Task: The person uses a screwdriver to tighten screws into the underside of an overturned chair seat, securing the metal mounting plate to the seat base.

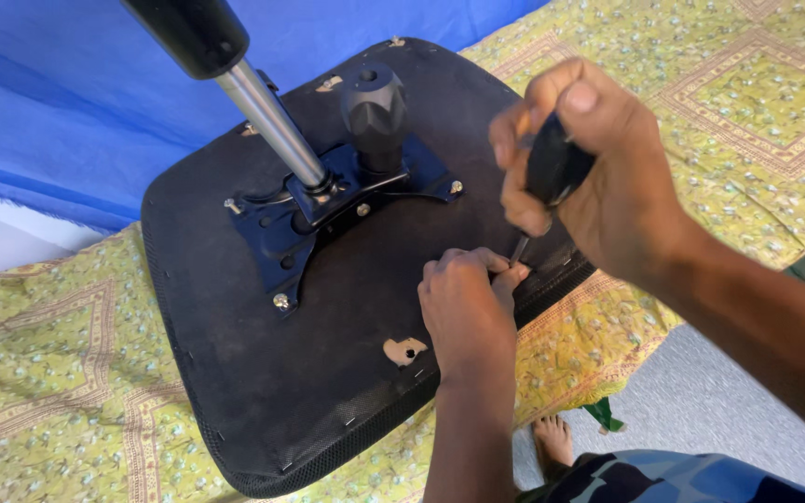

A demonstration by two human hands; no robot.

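Black upturned fabric chair seat [263, 373]: my right hand [598, 177] is clenching a black-handled screwdriver [552, 172] at three o'clock; my left hand [466, 312] is pinching beneath its tip.

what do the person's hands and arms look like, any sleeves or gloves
Both hands are bare: no gloves, rings, watch or bands on the left hand or right hand. Both forearms are uncovered as far as the picture shows, with no sleeve in view. Fingernails are short.
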